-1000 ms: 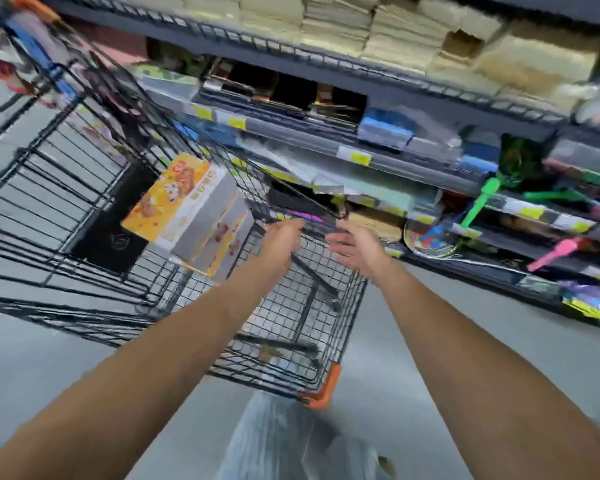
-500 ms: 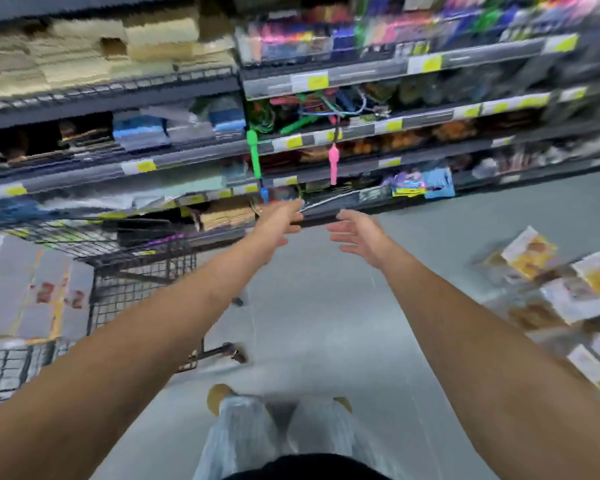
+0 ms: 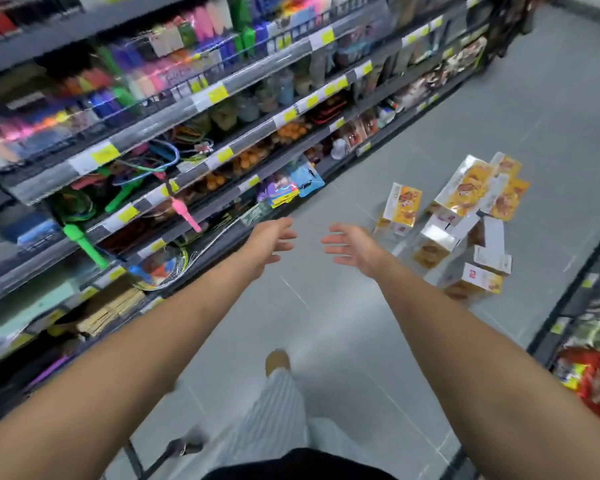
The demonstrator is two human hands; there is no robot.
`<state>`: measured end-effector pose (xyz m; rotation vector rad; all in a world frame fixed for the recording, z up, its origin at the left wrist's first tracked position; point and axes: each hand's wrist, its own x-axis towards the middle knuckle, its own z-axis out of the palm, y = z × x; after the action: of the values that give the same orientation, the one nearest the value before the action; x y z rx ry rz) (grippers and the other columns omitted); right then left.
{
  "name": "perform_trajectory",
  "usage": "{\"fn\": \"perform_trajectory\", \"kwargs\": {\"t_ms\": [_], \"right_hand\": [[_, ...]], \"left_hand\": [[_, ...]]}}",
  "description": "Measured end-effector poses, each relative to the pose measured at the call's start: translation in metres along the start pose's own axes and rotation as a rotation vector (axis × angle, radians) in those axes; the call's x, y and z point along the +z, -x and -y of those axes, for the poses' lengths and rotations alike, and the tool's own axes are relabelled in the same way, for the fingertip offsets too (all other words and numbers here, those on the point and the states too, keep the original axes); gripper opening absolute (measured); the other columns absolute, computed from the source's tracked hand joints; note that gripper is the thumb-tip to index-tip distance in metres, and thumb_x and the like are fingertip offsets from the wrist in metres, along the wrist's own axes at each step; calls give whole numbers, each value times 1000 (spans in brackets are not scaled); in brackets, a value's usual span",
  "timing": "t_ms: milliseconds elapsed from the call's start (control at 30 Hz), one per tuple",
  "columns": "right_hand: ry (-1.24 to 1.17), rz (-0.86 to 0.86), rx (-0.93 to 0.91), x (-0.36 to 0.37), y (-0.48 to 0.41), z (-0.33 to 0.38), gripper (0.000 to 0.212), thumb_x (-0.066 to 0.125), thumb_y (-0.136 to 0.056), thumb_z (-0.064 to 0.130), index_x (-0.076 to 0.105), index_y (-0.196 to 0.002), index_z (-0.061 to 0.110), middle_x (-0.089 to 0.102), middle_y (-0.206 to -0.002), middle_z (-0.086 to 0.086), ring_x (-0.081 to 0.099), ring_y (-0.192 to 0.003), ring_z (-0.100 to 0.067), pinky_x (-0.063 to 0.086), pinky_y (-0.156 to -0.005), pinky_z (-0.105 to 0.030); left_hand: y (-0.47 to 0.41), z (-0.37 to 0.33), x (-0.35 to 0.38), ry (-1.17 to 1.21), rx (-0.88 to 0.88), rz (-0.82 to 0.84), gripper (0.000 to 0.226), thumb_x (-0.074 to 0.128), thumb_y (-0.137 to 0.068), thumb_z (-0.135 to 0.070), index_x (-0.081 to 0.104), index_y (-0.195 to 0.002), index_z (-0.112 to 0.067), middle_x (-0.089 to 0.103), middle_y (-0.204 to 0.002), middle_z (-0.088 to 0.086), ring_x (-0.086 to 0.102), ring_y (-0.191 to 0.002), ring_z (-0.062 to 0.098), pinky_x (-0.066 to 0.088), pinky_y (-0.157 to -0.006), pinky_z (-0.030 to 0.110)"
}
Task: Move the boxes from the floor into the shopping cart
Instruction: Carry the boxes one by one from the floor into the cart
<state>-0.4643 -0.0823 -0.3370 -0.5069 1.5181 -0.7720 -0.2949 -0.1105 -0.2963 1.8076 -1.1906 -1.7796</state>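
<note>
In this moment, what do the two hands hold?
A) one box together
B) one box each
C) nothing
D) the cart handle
C: the left hand and the right hand reach forward with open, empty fingers, and the boxes lie in a pile on the floor.

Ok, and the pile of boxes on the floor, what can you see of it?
The pile of boxes lies jumbled on the grey floor, ahead to the right: glossy, cardboard-looking cartons, white with yellow-orange printed fronts, some flat, some leaning on each other, one standing at the left edge. The left hand and right hand, both empty, touch none.
</note>
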Motion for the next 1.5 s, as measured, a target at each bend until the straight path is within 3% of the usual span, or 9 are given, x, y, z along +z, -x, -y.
{"fn": "perform_trajectory", "kwargs": {"t_ms": [133,267,433,667,800,900,1133,1233,1500], "right_hand": [[-73,-93,19,-52,-29,19,19,45,-99,29,52,-112,18,65,-91,1,61,-81,-16,44,-89,-36],[-177,-202,14,-103,-59,43,17,47,-98,29,54,-110,19,67,-97,-1,63,-86,-18,46,-89,-36],[-288,-322,12,-155,-86,72,20,49,-97,29,55,-111,17,68,-95,-1,63,-82,-16,45,-74,-31],[-417,-429,22,-217,-109,85,20,54,-93,32,62,-103,17,70,-85,1,63,-73,-15,46,-69,-29],[-478,-470,29,-253,-117,94,14,52,-95,28,61,-90,19,67,-90,-3,62,-79,-18,42,-64,-27],[-504,-513,38,-291,-128,94,17,50,-97,26,58,-106,14,66,-94,-6,63,-83,-22,46,-66,-29],[-542,-584,124,-409,-164,96,26,53,-96,30,56,-116,15,68,-98,-6,63,-81,-18,47,-57,-27],[-540,-593,184,-455,-183,89,30,54,-94,33,58,-118,16,69,-98,-2,61,-86,-16,43,-59,-27],[-591,-608,348,-532,-240,54,19,58,-89,29,62,-102,16,65,-102,-4,57,-85,-17,44,-70,-30]], "left_hand": [[-56,-40,41,-53,-1,86,16,47,-94,-37,53,-103,-25,66,-109,-4,61,-88,13,38,-67,26],[-108,-88,78,-118,25,195,16,47,-93,-40,56,-90,-27,66,-104,-7,62,-92,12,40,-70,27],[-161,-143,123,-184,30,314,14,46,-95,-36,56,-89,-27,66,-105,-6,62,-93,13,40,-66,26],[-194,-195,197,-265,46,464,16,48,-95,-33,56,-84,-25,65,-90,-8,59,-84,11,38,-68,25],[-212,-212,245,-307,3,514,15,51,-93,-37,59,-93,-24,66,-105,-4,61,-89,15,41,-64,25],[-224,-226,285,-330,-21,543,25,50,-94,-35,58,-112,-19,65,-107,-2,61,-75,9,43,-53,21],[-269,-257,391,-436,-69,557,44,51,-93,-40,53,-128,-14,61,-121,1,58,-88,13,43,-65,25],[-287,-259,437,-491,-110,522,46,51,-92,-43,51,-128,-15,59,-127,2,56,-102,18,44,-84,32],[-338,-232,522,-550,-245,523,47,50,-94,-41,46,-134,-16,53,-126,3,51,-114,20,39,-92,36]]}}
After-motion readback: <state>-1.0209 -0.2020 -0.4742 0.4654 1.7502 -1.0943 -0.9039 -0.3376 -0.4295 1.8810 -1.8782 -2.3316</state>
